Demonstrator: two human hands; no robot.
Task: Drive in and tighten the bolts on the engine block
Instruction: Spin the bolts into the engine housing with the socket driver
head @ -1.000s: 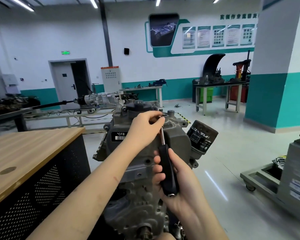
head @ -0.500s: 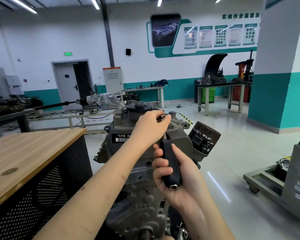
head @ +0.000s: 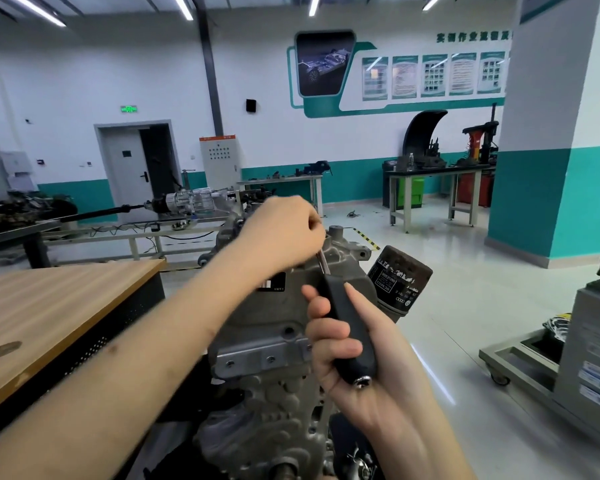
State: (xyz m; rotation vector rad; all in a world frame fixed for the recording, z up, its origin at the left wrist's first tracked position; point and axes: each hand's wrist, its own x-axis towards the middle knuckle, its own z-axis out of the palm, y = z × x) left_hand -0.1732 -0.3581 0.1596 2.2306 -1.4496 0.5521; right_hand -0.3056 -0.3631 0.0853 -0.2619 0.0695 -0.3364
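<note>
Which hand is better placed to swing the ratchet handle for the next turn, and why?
Right. The right hand already grips the ratchet handle near its free end, giving leverage. The left hand is curled over the tool's head on the engine block, steadying it.

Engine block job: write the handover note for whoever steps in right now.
Right hand grips the black handle of the wrench, whose shaft slopes up to the top of the engine block.
Left hand closes over the tool's head at the top edge; the bolt under it is hidden.
Done: tool set on a bolt.
Left: tighten it; the other bolts' state cannot be judged.
</note>
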